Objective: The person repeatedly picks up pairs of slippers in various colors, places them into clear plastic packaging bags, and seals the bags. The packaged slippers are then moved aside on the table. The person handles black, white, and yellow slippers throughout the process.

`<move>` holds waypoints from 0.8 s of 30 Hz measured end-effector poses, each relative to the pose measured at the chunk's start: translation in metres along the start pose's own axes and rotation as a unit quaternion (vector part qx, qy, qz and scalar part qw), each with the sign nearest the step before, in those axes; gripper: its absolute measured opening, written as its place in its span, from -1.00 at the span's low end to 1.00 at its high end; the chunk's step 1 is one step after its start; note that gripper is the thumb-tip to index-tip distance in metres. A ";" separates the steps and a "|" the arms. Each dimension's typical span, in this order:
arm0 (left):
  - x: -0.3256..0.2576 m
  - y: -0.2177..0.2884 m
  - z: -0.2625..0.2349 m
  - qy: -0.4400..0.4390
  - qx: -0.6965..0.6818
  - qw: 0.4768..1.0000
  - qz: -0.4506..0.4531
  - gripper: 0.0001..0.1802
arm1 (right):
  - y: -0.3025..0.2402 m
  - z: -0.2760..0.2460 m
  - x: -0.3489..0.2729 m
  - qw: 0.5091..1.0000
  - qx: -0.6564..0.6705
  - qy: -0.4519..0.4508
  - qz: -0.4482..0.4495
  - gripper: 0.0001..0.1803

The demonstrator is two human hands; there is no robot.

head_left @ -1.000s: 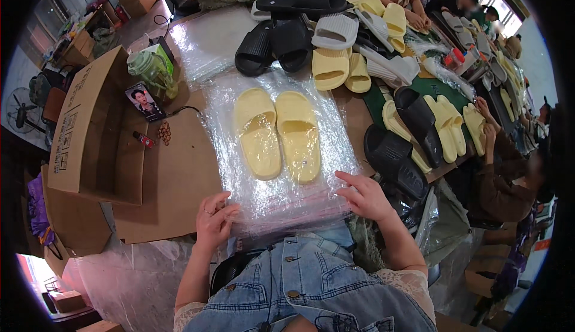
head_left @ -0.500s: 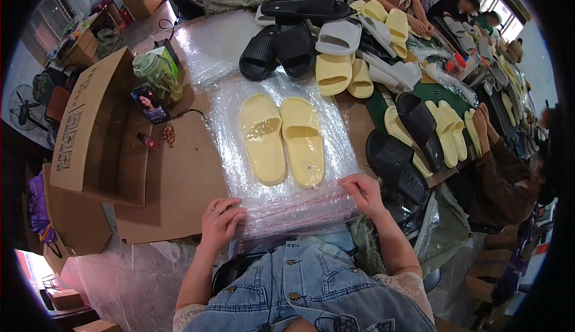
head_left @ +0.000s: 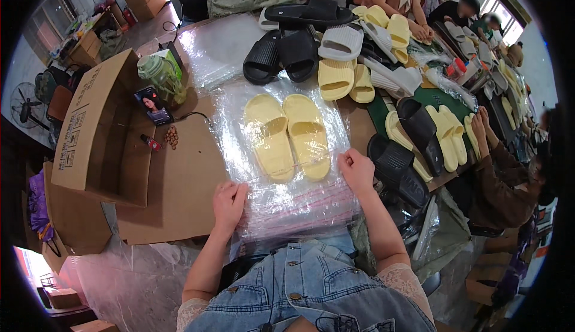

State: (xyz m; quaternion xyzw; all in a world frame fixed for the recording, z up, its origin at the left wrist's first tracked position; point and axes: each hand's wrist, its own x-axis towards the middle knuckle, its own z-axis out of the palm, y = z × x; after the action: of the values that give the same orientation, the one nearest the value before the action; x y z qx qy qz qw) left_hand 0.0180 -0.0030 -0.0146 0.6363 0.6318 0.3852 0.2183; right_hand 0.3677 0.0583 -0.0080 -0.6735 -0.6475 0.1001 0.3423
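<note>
A pair of pale yellow slide slippers, the left slipper [head_left: 263, 129] and the right slipper [head_left: 304, 122], lies toes away from me on a stack of clear plastic bags. The top plastic bag [head_left: 281, 197] has its near edge drawn over the slippers' heels. My left hand [head_left: 229, 205] is closed at the bag's left side, fingers curled and partly hidden. On the other side, my right hand [head_left: 357, 170] pinches the bag's right edge beside the right heel. Pink strips [head_left: 299, 215] run across the near end of the stack.
An open cardboard box [head_left: 102, 128], a green-lidded jug [head_left: 159, 77] and a phone [head_left: 154, 105] stand left. Black slippers [head_left: 280, 53], grey slippers [head_left: 340, 43] and more yellow ones are piled beyond and to the right. Several co-workers sit around; one person's hands [head_left: 479, 128] are at right.
Both my hands have moved slightly away from me, bringing the bag's near edge up over the heels. The slippers now lie closer together, tilted a little. A co-worker's arm has appeared at the top.
</note>
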 end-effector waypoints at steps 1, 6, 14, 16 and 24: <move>0.001 -0.001 0.001 0.001 0.004 1.000 0.005 -0.65 | -0.002 0.002 0.000 1.000 -0.015 -0.002 -0.002 -0.76; -0.002 -0.005 0.005 0.008 0.003 1.000 -0.014 -0.63 | -0.036 -0.003 -0.007 0.980 -0.042 0.138 -0.137 -0.62; -0.002 -0.006 0.007 0.027 -0.010 1.000 0.007 -0.62 | -0.097 0.037 -0.044 0.941 -0.006 -0.148 -0.305 -0.24; -0.002 -0.002 0.008 0.023 -0.007 0.999 0.021 -0.61 | -0.085 0.049 -0.040 0.957 -0.039 -0.149 -0.248 -0.08; -0.005 -0.003 0.010 0.042 -0.030 0.998 0.036 -0.64 | -0.067 0.055 -0.010 0.980 -0.066 -0.034 -0.182 -0.28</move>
State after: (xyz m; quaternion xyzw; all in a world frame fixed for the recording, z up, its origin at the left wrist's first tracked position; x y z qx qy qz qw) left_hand 0.0242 -0.0053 -0.0239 0.6353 0.6051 0.4377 0.1967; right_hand 0.2800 0.0622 -0.0126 -0.5617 -0.7757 0.0157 0.2873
